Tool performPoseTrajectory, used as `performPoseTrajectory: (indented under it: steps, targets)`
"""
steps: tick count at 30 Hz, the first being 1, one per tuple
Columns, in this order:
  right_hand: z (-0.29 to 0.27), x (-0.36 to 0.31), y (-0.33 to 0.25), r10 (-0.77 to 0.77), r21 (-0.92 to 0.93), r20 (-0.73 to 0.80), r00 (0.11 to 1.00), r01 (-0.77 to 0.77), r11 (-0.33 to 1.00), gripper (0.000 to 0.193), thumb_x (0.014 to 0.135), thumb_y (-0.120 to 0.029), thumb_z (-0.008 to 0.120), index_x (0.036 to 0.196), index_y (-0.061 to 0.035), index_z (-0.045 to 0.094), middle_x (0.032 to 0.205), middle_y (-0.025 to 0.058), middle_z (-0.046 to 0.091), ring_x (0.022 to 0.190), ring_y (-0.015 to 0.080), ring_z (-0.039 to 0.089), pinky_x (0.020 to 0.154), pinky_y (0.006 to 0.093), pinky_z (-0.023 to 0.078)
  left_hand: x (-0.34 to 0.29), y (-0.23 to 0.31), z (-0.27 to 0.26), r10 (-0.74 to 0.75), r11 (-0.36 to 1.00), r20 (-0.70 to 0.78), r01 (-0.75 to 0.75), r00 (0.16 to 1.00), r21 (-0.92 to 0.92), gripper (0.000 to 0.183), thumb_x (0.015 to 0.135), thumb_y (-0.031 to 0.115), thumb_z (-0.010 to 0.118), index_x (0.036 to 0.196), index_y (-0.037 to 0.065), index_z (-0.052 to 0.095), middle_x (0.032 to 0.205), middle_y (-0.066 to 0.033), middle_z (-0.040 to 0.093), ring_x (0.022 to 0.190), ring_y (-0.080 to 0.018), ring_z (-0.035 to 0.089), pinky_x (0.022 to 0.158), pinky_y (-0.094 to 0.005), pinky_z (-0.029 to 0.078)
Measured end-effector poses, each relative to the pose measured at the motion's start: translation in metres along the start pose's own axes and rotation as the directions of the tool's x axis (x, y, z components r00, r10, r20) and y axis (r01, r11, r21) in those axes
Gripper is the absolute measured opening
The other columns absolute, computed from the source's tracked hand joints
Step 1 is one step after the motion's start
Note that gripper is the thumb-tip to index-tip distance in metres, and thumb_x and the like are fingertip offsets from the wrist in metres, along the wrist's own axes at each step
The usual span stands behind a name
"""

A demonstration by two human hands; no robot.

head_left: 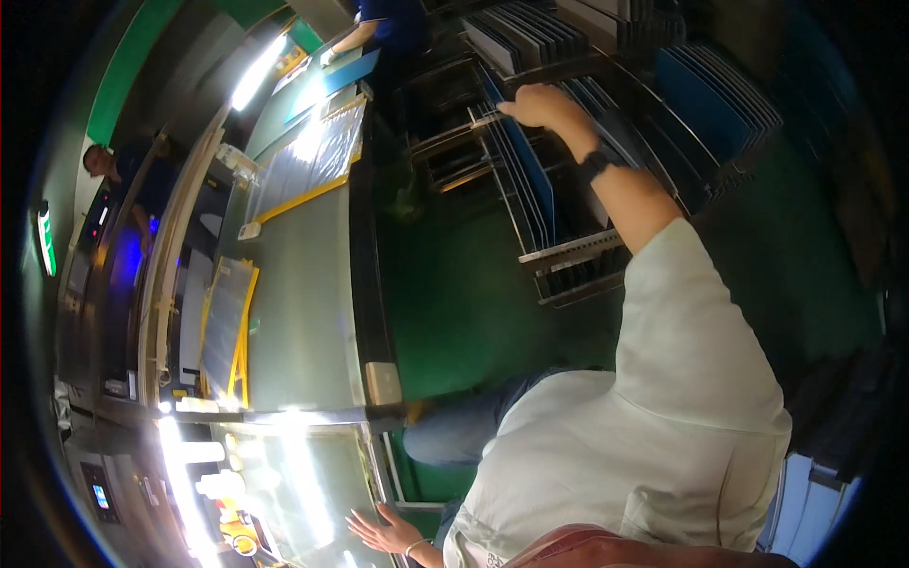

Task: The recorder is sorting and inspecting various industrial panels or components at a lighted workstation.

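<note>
My right hand [542, 106], a dark band at its wrist, is stretched out to the upper end of a metal rack [573, 248] that holds thin upright panels. Its fingers are curled at the rack's top bar, beside a blue panel [530, 170]; what they grip is hidden. Low in the view, my left hand [381, 532] is open with fingers spread, a bracelet on its wrist. It holds nothing and is at the near edge of a brightly lit glass-topped table [346, 464]; whether it touches the table I cannot tell.
On the long pale worktable [303, 312] lie yellow-edged frames [227, 331] and a larger clear-sheeted frame [308, 166]. More racks with blue panels [705, 104] stand at far right. One person's arm [350, 43] reaches over the table's far end; another person [99, 163] is at left.
</note>
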State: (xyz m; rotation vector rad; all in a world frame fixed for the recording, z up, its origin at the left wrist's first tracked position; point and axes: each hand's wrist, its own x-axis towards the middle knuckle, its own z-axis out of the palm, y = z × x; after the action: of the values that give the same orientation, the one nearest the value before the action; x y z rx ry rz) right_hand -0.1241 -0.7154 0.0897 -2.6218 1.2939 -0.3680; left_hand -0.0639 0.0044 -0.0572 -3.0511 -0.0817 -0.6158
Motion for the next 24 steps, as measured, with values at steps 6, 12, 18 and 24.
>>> performPoseTrajectory:
  steps: [6, 12, 18, 24]
  targets:
    - [-0.106, -0.051, -0.077, -0.288, 0.161, -0.683, 0.671, 0.523, 0.837, 0.041, 0.089, -0.035, 0.050, 0.103, 0.0020, 0.060, 0.091, 0.0190, 0.064, 0.083, 0.0303, 0.063, 0.074, 0.0372, 0.049, 0.014, 0.001, -0.018, 0.005, 0.980, -0.072, -0.019, 0.997, -0.197, 0.050, 0.087, 0.039, 0.051, 0.127, 0.009, 0.048, 0.133, -0.0130, 0.043, 0.125, -0.0298, 0.038, 0.101, -0.0431, 0.030]
    - [-0.115, -0.123, -0.263, -0.712, 0.595, -0.584, 0.391, 0.802, -0.048, 0.022, 0.089, -0.015, 0.052, 0.101, 0.0016, 0.060, 0.082, 0.0129, 0.066, 0.076, 0.0192, 0.065, 0.067, 0.0276, 0.049, -0.010, 0.003, -0.045, -0.300, 0.861, -0.357, 0.090, 0.885, -0.501, 0.015, 0.083, 0.016, 0.058, 0.075, 0.003, 0.061, 0.070, -0.0129, 0.059, 0.063, -0.0310, 0.055, 0.059, -0.0408, 0.044]
    - [-0.125, -0.237, -0.430, -0.860, 0.383, -0.353, -0.367, 0.782, -0.491, 0.021, 0.082, -0.009, 0.056, 0.100, 0.0014, 0.061, 0.081, 0.0180, 0.064, 0.072, 0.0279, 0.064, 0.064, 0.0321, 0.048, -0.110, -0.017, -0.053, -0.282, 0.738, 0.469, 0.501, 0.837, -0.452, 0.025, 0.083, 0.029, 0.057, 0.082, 0.004, 0.060, 0.083, -0.0186, 0.060, 0.080, -0.0347, 0.058, 0.070, -0.0425, 0.045]
    - [-0.097, -0.390, -0.588, -0.575, 0.387, -0.153, -0.804, 0.487, -0.783, 0.021, 0.083, -0.019, 0.053, 0.090, -0.0012, 0.062, 0.076, 0.0174, 0.062, 0.071, 0.0287, 0.060, 0.067, 0.0340, 0.046, -0.247, -0.016, -0.083, -0.547, 0.433, 0.685, 0.863, 0.481, -0.260, 0.036, 0.083, 0.038, 0.054, 0.100, 0.008, 0.062, 0.097, -0.0149, 0.063, 0.092, -0.0322, 0.059, 0.081, -0.0394, 0.046]
